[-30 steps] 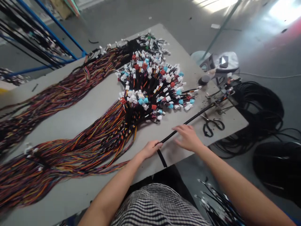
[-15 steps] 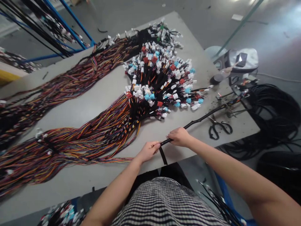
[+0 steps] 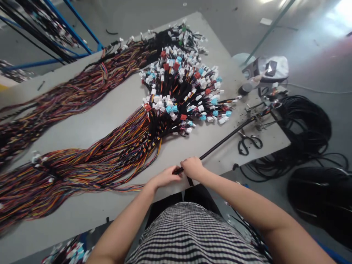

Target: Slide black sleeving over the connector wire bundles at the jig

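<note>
A black wrapped cable (image 3: pixel 224 140) runs diagonally from a metal fixture (image 3: pixel 258 118) at the table's right end to my hands near the front edge. My right hand (image 3: pixel 191 167) is closed around it. Just to its left, my left hand (image 3: pixel 166 176) pinches the same cable, the two hands nearly touching. A dark strip of tape (image 3: pixel 189 180) hangs below my right hand. Thin coloured wires (image 3: pixel 129 187) extend left from my left hand to a large wire bundle (image 3: pixel 90 161) with many white, blue and red connectors (image 3: pixel 187 91).
Black-handled scissors (image 3: pixel 249 143) lie right of the cable. A second wire bundle (image 3: pixel 90 84) lies along the table's far side. Coiled black tubing (image 3: pixel 308 126) is beyond the right end, and a blue rack (image 3: pixel 82 22) stands at back left.
My right hand has slid left along the cable, closer to my left hand, which has also shifted slightly left. The whole view has shifted a little, and the cable looks straighter.
</note>
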Available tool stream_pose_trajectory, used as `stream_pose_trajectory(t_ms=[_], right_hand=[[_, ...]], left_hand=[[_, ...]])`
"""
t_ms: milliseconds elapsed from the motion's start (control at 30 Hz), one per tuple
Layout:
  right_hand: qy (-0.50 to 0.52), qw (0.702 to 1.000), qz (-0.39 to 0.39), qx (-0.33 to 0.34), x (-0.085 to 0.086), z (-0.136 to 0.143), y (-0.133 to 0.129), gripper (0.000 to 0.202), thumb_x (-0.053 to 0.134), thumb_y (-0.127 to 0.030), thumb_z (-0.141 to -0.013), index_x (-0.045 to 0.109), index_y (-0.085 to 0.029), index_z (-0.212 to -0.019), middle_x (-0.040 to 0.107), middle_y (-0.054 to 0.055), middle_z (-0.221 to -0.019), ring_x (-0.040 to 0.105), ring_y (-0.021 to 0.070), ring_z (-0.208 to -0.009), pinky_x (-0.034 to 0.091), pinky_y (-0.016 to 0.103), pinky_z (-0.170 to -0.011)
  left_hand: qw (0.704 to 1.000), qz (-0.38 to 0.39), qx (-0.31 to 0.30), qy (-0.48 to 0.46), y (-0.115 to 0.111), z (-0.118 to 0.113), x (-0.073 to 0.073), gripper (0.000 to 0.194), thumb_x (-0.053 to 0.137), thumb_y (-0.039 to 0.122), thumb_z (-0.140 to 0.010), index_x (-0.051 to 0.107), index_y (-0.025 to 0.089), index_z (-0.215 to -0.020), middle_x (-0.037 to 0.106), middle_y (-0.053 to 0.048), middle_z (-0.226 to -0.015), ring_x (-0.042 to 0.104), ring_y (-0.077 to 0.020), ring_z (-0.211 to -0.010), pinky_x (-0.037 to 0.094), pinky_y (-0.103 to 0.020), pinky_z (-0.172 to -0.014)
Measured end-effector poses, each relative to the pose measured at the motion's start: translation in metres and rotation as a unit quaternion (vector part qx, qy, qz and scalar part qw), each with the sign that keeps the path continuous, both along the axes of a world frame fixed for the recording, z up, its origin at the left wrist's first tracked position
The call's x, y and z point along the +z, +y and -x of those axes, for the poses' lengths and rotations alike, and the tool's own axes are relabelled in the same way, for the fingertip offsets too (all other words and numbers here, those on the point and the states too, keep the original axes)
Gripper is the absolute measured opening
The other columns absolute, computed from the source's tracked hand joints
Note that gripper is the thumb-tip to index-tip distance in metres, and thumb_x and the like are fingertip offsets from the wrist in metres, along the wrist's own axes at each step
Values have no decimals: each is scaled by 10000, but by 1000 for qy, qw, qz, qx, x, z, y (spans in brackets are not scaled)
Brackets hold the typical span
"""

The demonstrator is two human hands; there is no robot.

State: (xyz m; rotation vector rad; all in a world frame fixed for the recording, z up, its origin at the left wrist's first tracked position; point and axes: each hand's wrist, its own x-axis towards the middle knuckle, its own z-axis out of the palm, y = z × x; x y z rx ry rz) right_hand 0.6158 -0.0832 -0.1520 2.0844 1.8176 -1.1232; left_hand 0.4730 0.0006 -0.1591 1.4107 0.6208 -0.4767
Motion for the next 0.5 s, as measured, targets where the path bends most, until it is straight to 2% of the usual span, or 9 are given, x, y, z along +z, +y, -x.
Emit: stream_pose_trajectory(t_ms=[100, 167, 200, 233, 300, 333, 367, 433, 500], right_hand=[[2, 1000, -9, -4, 1, -4, -7, 203, 538, -162, -864, 720, -166, -950, 694, 140, -919, 656, 270, -883, 454, 328, -726], [20, 997, -70, -22, 2, -24, -22, 181, 598, -204, -827, 713, -183, -966, 682, 123, -949, 627, 264, -934, 444, 341, -800], [24, 993, -110, -47, 2, -41, -32, 202, 636, -237, -801, 706, -193, -986, 672, 115, -985, 606, 264, -977, 432, 352, -852], [19, 984, -148, -100, 2, -64, -43, 234, 664, -269, -780, 699, -200, -1001, 662, 107, -1019, 586, 260, -1012, 417, 355, -895], [-16, 945, -192, -265, 0, -125, -61, 250, 623, -325, -812, 677, -185, -1011, 647, 115, -1038, 575, 244, -1006, 416, 342, -899], [-44, 904, -193, -379, -3, -160, -66, 235, 542, -335, -866, 664, -160, -964, 647, 127, -983, 587, 231, -937, 435, 323, -844], [-69, 876, -186, -440, -7, -195, -68, 303, 407, -324, -929, 642, -134, -909, 638, 148, -896, 593, 230, -840, 444, 324, -765], [-71, 845, -178, -500, -17, -256, -60, 420, 245, -301, -976, 557, -159, -732, 565, 105, -653, 554, 203, -629, 425, 305, -637], [-56, 845, -200, -493, -29, -293, -43, 466, 150, -306, -1000, 412, -223, -623, 385, 12, -468, 440, 163, -467, 389, 285, -555]], left_hand=[[971, -208, -104, 47, -8, -28, 2, 290, 598, 223, -710, 671, 164, -985, 713, -107, -971, 644, -256, -899, 459, -316, -765], [939, -288, -165, 89, -13, -41, 3, 234, 580, 328, -789, 707, 178, -916, 725, -130, -910, 670, -293, -882, 456, -329, -736], [928, -308, -180, 109, -15, -43, 2, 283, 538, 398, -840, 719, 186, -893, 729, -140, -894, 679, -308, -884, 456, -335, -729], [920, -321, -185, 125, -18, -43, 0, 360, 479, 457, -885, 727, 195, -889, 731, -147, -895, 684, -318, -892, 456, -341, -726], [912, -336, -179, 153, -23, -39, -8, 480, 365, 514, -943, 733, 208, -912, 736, -152, -923, 688, -325, -918, 454, -348, -730], [909, -340, -176, 164, -27, -36, -12, 504, 335, 518, -955, 734, 210, -921, 737, -150, -937, 688, -324, -931, 452, -348, -735], [907, -341, -178, 172, -32, -34, -17, 512, 325, 514, -962, 735, 210, -926, 739, -148, -944, 688, -321, -942, 450, -347, -741], [905, -337, -185, 182, -42, -34, -25, 501, 330, 494, -966, 738, 207, -922, 740, -143, -948, 688, -310, -954, 447, -341, -750], [908, -331, -182, 180, -50, -34, -31, 482, 336, 474, -968, 740, 215, -925, 742, -132, -956, 689, -293, -957, 446, -331, -754]])
